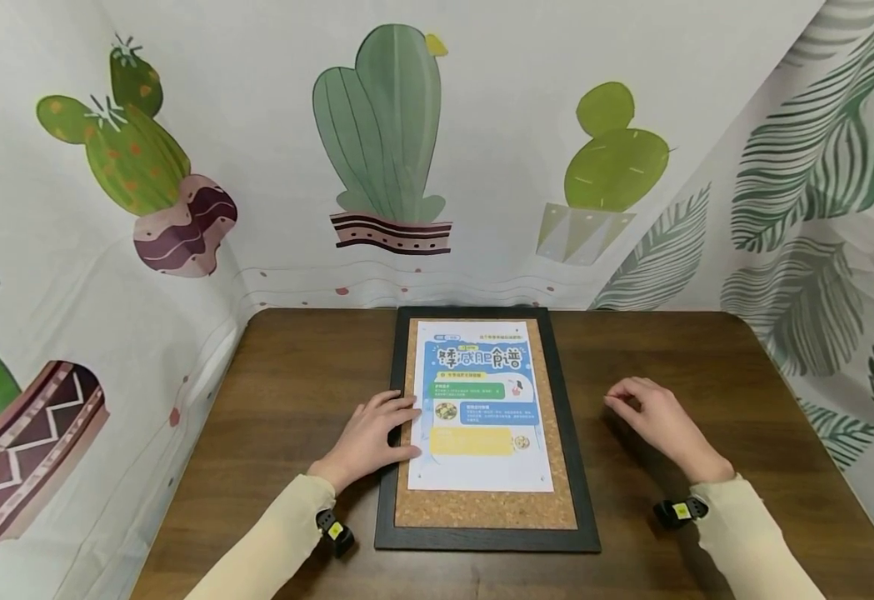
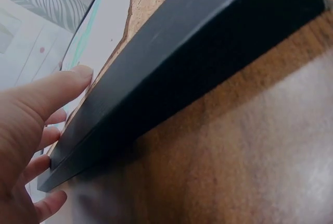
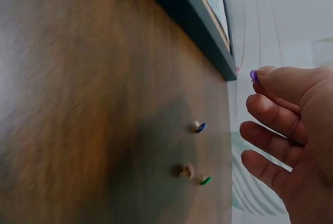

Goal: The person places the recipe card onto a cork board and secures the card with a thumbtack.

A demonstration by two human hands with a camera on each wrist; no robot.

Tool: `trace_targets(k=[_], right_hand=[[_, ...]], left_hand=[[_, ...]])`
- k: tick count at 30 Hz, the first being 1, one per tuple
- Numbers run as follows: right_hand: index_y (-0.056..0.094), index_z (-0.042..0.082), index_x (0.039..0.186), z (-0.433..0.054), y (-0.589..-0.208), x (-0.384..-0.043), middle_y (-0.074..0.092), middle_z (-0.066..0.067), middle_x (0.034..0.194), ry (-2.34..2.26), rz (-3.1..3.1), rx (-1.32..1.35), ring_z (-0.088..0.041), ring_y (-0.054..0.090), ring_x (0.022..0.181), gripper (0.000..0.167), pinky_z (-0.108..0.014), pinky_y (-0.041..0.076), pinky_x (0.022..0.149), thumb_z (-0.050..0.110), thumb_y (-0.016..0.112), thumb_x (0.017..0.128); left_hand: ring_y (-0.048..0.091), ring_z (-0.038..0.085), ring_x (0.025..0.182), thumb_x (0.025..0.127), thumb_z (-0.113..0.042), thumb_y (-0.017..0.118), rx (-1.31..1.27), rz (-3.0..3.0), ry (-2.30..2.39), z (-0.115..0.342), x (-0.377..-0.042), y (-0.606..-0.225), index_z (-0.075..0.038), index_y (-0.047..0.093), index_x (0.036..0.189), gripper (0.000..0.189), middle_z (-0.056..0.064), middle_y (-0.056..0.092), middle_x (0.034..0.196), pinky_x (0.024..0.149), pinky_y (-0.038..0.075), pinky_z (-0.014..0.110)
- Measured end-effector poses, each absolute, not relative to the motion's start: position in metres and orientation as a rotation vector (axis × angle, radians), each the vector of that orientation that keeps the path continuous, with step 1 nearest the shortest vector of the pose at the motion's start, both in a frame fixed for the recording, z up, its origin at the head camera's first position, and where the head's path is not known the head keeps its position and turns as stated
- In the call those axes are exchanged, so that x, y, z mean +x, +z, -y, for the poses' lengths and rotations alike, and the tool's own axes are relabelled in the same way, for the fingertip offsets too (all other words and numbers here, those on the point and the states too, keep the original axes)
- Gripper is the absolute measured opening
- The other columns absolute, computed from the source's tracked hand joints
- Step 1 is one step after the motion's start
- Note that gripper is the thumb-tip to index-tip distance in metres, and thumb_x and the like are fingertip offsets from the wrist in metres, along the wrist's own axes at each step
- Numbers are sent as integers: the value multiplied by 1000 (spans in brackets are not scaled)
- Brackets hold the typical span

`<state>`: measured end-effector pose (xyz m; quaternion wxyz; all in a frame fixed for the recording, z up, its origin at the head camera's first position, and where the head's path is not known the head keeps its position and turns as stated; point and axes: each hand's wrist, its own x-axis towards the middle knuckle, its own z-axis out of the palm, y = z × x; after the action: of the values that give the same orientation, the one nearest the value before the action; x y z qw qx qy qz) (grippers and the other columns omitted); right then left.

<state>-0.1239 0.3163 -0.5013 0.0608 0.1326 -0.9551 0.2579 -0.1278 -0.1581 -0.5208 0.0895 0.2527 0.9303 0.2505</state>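
A cork board (image 1: pixel 481 510) in a black frame (image 1: pixel 485 538) lies on the table, with a printed sheet (image 1: pixel 481 471) of blue, green and yellow blocks on its cork. My left hand (image 1: pixel 372 442) rests over the frame's left side, fingers spread, thumb and fingertips at the sheet's left edge. To the right of the board, my right hand (image 1: pixel 657 421) is raised over the table. Between thumb and index finger it pinches a purple thumbtack (image 3: pixel 253 75), the pin poking out. In the right wrist view, blue (image 3: pixel 199 126), pinkish (image 3: pixel 187 171) and green thumbtacks (image 3: pixel 205 181) lie on the table below that hand.
The brown wooden table (image 1: pixel 294 358) ends at the back against a white cloth (image 1: pixel 496 125) printed with cacti and leaves. This cloth also hangs at the left and right sides. Each wrist wears a small black camera on a strap (image 1: pixel 334 533).
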Motion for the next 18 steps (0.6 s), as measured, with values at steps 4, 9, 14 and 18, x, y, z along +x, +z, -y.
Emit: trace_targets(k=[4,9,14,18], right_hand=[[75,10,98,-308,-493,-132,71,-3,96,860,2903,404,-17,58,81,4,-33,50,69,15,75,97],[76,11,102,-297,-485,-144,73,-4,99,1004,2941,339,-21,58,80,10,-31,49,69,20,71,101],[76,11,103,-284,-481,-157,74,-5,99,1145,2915,327,-22,57,81,15,-30,48,69,24,70,102],[76,10,105,-276,-479,-166,74,-7,100,1286,2865,334,-22,58,85,15,-28,49,72,22,69,103]], left_hand=[[35,34,151,88,-44,83,741,-2766,750,158,-127,-522,-16,65,144,65,5,51,158,109,29,77],[34,34,151,87,-45,84,737,-2760,760,158,-127,-522,-16,65,143,66,5,51,158,109,29,77],[34,34,151,88,-44,84,743,-2756,761,159,-127,-522,-16,65,144,65,5,50,159,108,30,78],[35,34,151,88,-45,84,758,-2764,762,159,-128,-523,-15,66,143,65,5,51,158,108,32,76]])
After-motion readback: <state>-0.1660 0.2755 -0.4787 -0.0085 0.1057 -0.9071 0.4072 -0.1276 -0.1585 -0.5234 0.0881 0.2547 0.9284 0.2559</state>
